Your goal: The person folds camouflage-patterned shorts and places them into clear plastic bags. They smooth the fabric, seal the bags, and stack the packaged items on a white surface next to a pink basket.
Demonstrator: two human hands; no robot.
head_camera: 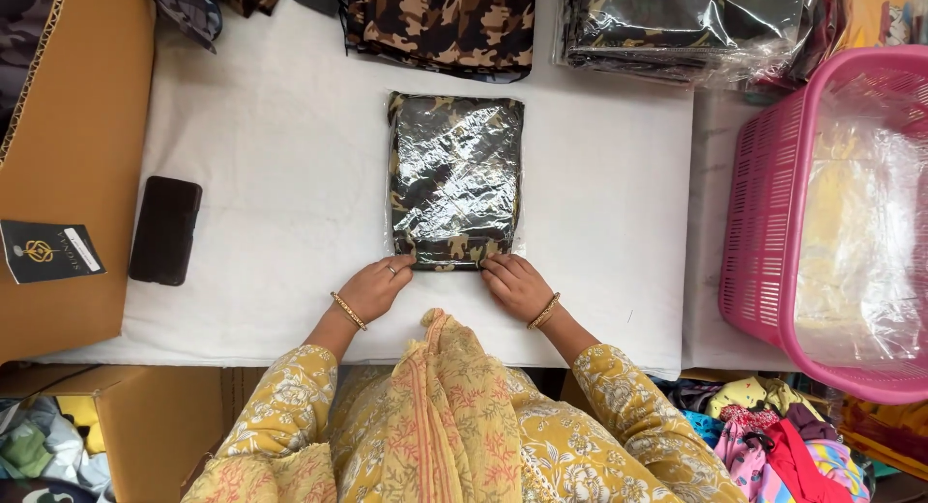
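Count: 1 bagged camo pack [454,179] at table centre, lying flat, long side running away from the person. 2 hands at its near edge. Left hand [375,288]: fingertips on the near-left corner of the pack, fingers curled together, pressing down; whether they pinch the film cannot be told. Right hand [517,284]: same posture at the near-right corner, fingers together on the edge. Each wrist carries 1 gold bangle; left hand has 1 ring.

Other items: 1 black phone [165,229] lying flat, well left of the pack. 1 unbagged camo stack [440,25] at the far edge, behind the pack. 1 stack of bagged camo packs [686,25] far right; qty per stack not countable. 1 pink basket [764,223] at right, lined w/ clear film. 1 cardboard sheet [72,165] at left w/ 1 black tag [48,252] on it.

Surface: table covered w/ white cloth [271,136]. Mixed coloured clothes [764,431] lie below, at right.
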